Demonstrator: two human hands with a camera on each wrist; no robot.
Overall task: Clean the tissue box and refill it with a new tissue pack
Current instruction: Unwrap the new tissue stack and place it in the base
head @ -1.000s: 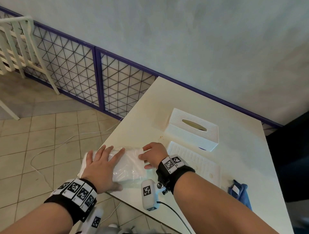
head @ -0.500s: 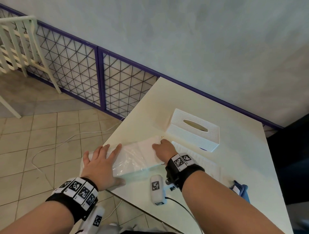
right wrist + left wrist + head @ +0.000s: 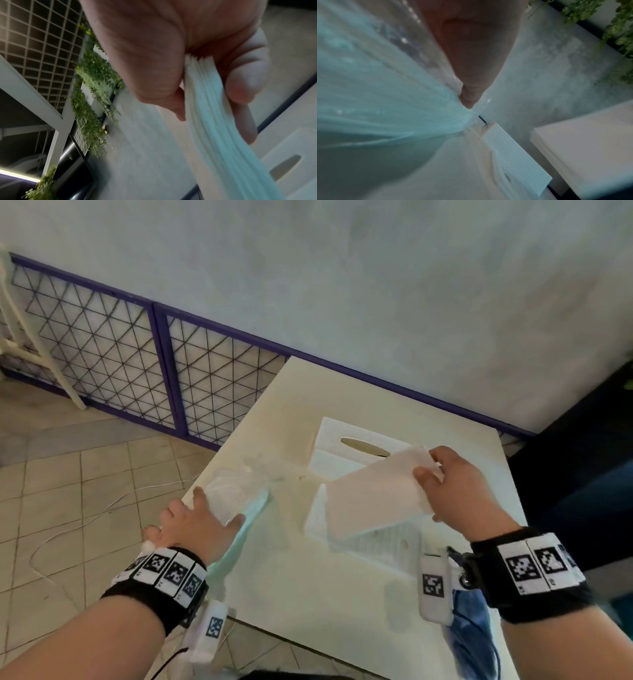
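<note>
Stack: tissue stack [image 3: 376,494] hangs tilted above the desk [image 3: 308,594], just in front of the tissue box [image 3: 342,436], likely bound for its detached base [image 3: 383,546].
Right hand [image 3: 455,484]: fingers [image 3: 243,81] pinch the stack's end.
Left hand [image 3: 195,522]: fingers curled, gripping the plastic wrapper [image 3: 236,491] left of the box, likely anchoring it.

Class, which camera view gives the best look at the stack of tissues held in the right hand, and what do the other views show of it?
The head view: it shows the whole tissue stack tilted above the table, gripped at one end by the right hand. The right wrist view shows only its layered edge pinched between thumb and fingers, blurred. In the left wrist view I cannot pick it out.
</note>
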